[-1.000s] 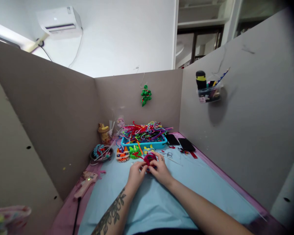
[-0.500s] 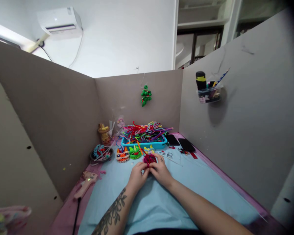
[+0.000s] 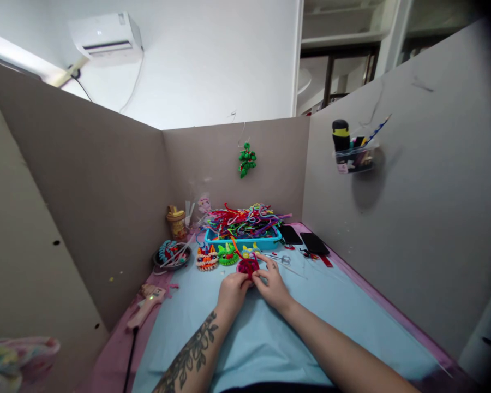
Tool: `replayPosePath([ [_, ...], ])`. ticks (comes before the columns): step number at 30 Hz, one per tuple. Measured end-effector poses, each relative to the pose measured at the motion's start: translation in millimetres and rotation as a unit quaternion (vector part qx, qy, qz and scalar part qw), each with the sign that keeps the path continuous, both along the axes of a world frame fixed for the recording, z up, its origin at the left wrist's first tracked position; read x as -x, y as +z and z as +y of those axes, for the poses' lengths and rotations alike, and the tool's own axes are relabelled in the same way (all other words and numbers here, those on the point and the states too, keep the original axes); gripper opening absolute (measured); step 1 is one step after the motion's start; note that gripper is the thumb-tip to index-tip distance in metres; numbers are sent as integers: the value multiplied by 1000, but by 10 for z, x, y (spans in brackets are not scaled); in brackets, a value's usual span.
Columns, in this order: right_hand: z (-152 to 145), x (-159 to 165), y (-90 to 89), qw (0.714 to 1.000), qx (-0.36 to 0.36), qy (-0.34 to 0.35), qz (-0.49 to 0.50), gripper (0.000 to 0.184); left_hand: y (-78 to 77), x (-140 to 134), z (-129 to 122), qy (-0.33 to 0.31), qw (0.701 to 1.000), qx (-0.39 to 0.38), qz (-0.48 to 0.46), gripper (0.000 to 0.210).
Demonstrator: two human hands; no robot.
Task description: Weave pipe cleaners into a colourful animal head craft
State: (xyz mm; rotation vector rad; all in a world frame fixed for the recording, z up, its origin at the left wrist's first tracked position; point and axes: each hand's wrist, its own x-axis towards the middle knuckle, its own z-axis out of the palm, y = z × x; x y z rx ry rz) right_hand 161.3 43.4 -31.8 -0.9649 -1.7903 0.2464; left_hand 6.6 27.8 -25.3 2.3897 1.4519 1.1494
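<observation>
Between both hands is a dark red, rounded piece of fuzzy pipe cleaners (image 3: 247, 267), with loose ends sticking up from it. My left hand (image 3: 233, 290) pinches its lower left side, thumb and fingers closed. My right hand (image 3: 272, 284) grips its lower right side with thumb and fingertips, the index finger reaching up past it. Just beyond stand an orange and white pipe-cleaner animal (image 3: 207, 258), a green one (image 3: 228, 254) and a yellow and blue one (image 3: 250, 251), the last partly hidden.
Behind is a blue tray (image 3: 245, 242) heaped with coloured pipe cleaners. Scissors (image 3: 285, 260) and two phones (image 3: 314, 243) lie to the right. At left are a dark bowl (image 3: 175, 265) and a pink glue gun (image 3: 147, 308) with its cord. Grey partitions (image 3: 237, 191) enclose the table.
The view has shifted slightly to the left. My fingers have changed position a little on the red piece, with the right index finger now stretched higher.
</observation>
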Motion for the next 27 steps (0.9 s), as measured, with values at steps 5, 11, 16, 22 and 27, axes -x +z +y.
replayPosePath([
  [5,19,26,-25,999,16,-10,27,14,5,-14,-11,-15,1000,-25,-11,17],
  [11,11,30,16,995,54,25,81,7,36,-26,5,9,996,22,-87,21],
  [16,20,5,20,993,59,43,90,9,73,-28,27,6,982,81,-170,23],
  [22,-66,-47,84,991,-64,110,-34,12,135,12,33,-18,951,155,-266,26],
  [27,-61,-53,102,991,-97,87,-37,21,134,37,70,-18,935,184,-303,28],
])
